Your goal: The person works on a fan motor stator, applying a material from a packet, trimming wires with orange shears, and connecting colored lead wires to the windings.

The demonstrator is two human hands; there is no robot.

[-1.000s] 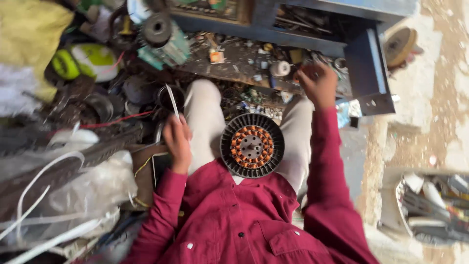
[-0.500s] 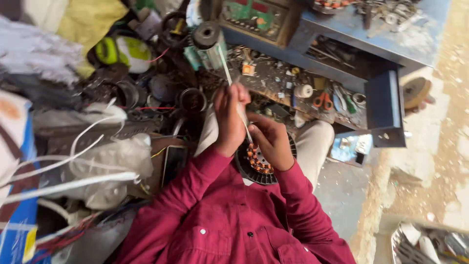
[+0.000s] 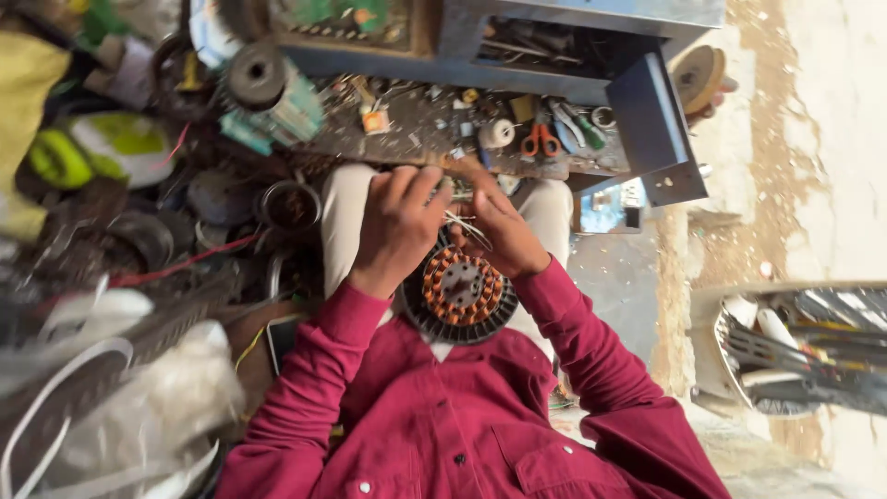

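A round black stator [image 3: 459,296] with copper windings lies on my lap, between my pale trouser legs. Both hands meet just above its far rim. My left hand [image 3: 397,226] is curled, its fingertips pinching the ends of some thin pale strips [image 3: 465,227]. My right hand [image 3: 506,236] pinches the same strips from the other side, and they slant down toward the windings. Maroon sleeves cover both forearms.
Ahead, a dirty blue metal bench [image 3: 651,115] has a shelf strewn with small parts, orange-handled scissors [image 3: 540,141] and a white spool [image 3: 499,132]. Motor parts, rings and a yellow-green casing [image 3: 92,148] crowd the left. A white plastic bag [image 3: 148,407] lies lower left, a wire fan guard [image 3: 804,356] right.
One second ago my right hand reached out to the shelf while my left held a long thin strip. Both hands have since come together over the stator, and the long strip no longer sticks up.
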